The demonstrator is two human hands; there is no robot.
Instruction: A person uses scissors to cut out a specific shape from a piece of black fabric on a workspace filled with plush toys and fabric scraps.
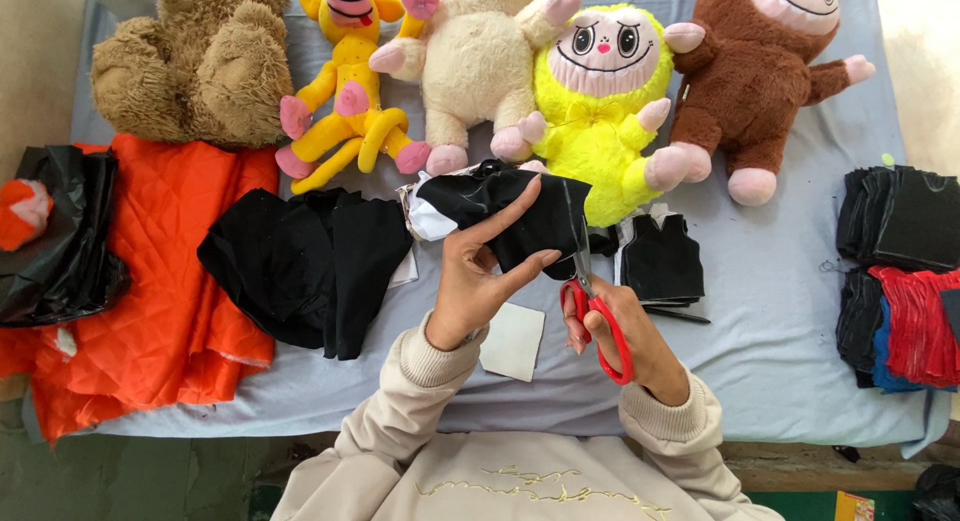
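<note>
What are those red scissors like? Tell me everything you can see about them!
The scissors have bright red, plastic-looking loop handles and thin grey metal blades. The right hand holds them, fingers through the loops. The blades point up, away from the person, and meet the edge of the black fabric piece, which the left hand holds up. The blade tips are hard to make out against the dark cloth. The scissors are above the table's pale blue cover, near the middle front.

Bright, even daylight, soft faint shadows under the plush toys, sharp focus, slight wide-angle bending at edges
</note>
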